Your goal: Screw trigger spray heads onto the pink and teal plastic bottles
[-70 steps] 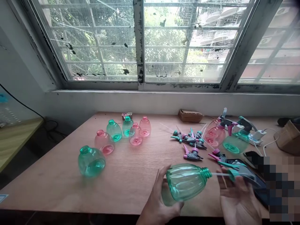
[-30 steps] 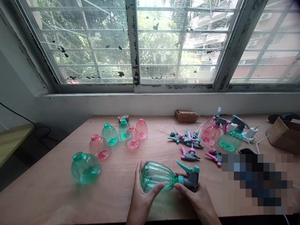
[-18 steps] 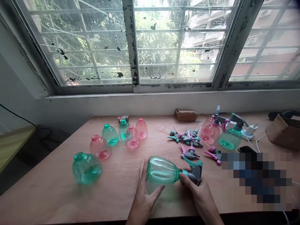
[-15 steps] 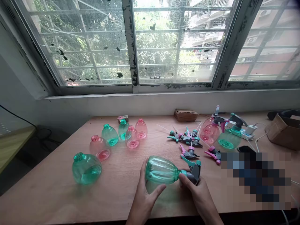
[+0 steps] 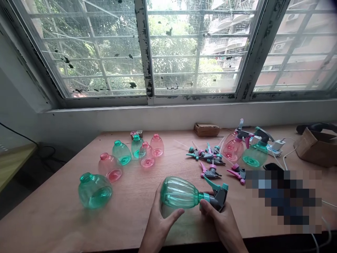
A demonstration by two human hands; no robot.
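Observation:
A translucent green spray bottle (image 5: 180, 192) lies sideways in the air between my hands, above the front of the table. My left hand (image 5: 161, 221) cups its rounded base, thumb below and fingers behind. At the neck, a grey and teal trigger sprayer head (image 5: 219, 195) sits on the bottle, its lever pointing up and back. My right hand (image 5: 219, 218) grips the collar of that head, thumb in front; the other fingers are partly hidden behind it. Beyond the right hand lie loose sprayer heads, among them a pink and grey one (image 5: 210, 171).
Headless green (image 5: 95, 191) and pink bottles (image 5: 110, 167) stand at left. A pile of sprayer heads (image 5: 207, 154) lies at centre right. Behind it are bottles with heads, such as a green one (image 5: 255, 154), plus a cardboard box (image 5: 316, 147), cables and a blurred patch. A window backs the table (image 5: 137, 228).
The view has shifted slightly. The spray bottle has tilted a little, its sprayer end lower and farther right. Both hands keep hold of it.

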